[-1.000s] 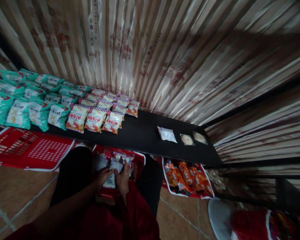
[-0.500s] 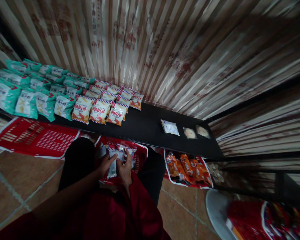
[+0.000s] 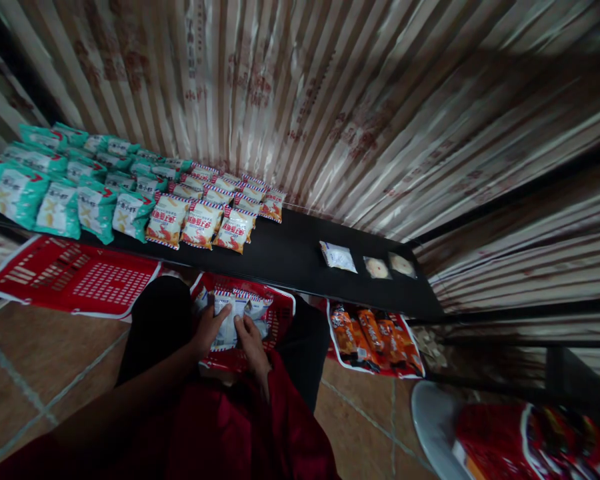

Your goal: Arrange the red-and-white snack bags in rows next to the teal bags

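A red basket (image 3: pixel 279 313) sits between my knees, holding white snack packets with red-and-blue striped edges. Both hands reach into it. My left hand (image 3: pixel 209 329) grips the left edge of one packet (image 3: pixel 226 325), thumb on top. The fingers of my right hand (image 3: pixel 251 337) are curled on the same packet's right side. On the black shelf (image 3: pixel 290 257) just beyond stand rows of matching orange-and-white striped packets (image 3: pixel 201 223), and teal packets (image 3: pixel 60 207) fill its left end.
Three small pale packets (image 3: pixel 338 256) lie on the shelf's right part. An empty red basket (image 3: pixel 70 277) lies on the floor at left; a red tray of orange packets (image 3: pixel 375 337) at right. A white stool (image 3: pixel 437 427) and red bags stand at lower right. Striped curtain behind.
Both hands have lifted and closed on one packet inside the basket; earlier they were lower, sorting among the packets. The view shifted slightly.
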